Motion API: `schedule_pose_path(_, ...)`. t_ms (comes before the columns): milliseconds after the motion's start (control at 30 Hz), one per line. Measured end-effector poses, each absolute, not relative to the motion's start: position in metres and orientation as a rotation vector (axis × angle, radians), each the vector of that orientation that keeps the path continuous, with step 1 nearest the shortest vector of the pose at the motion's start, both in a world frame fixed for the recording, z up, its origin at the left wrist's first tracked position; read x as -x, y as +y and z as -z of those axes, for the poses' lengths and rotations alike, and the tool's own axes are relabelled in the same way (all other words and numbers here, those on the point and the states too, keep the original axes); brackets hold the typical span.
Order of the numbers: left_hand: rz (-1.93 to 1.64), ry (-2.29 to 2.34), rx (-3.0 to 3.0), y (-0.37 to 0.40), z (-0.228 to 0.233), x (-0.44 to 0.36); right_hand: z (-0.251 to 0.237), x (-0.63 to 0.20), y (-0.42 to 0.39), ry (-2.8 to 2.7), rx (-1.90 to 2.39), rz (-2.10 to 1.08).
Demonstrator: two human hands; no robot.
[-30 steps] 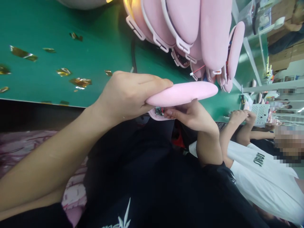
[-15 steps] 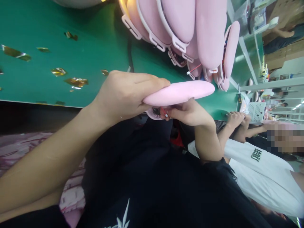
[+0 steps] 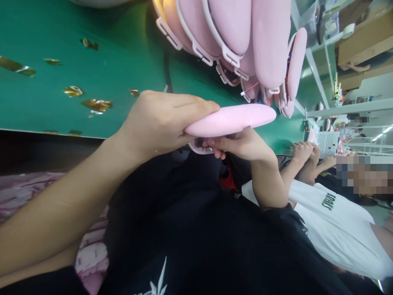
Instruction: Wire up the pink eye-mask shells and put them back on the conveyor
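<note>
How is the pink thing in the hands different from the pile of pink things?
The left hand grips the held pink thing and the right hand touches it, while the pile sits on the green table. Loops show on the pile; none show on the held pink thing. Both look smooth and rounded.

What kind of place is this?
Probably a factory or workshop: many matching pink shells are piled on a long green bench, a red wire pokes out among them, and another person is beside that bench.
</note>
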State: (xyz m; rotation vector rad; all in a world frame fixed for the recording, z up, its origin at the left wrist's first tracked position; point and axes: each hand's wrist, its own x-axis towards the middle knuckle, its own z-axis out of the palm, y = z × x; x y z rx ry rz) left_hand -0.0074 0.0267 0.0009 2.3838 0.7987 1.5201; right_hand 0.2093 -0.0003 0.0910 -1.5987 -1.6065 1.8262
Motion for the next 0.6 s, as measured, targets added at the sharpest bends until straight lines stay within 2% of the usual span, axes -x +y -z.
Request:
schedule_pose_path(400, -1.521, 0.799, -2.419, 0.026, 0.000, 0.008, -0.086, -0.223, -0.008, -1.634, 1.572, -1.808)
schedule_pose_path(467, -1.533, 0.802, -2.421, 0.026, 0.000, 0.008, -0.084, -0.226, -0.012, -1.763, 1.616, -1.638)
schedule_pose_path(600, -1.511, 0.817, -2.433, 0.026, 0.002, 0.009, -0.077, -0.224, -0.020, -2.062, 1.682, -1.054)
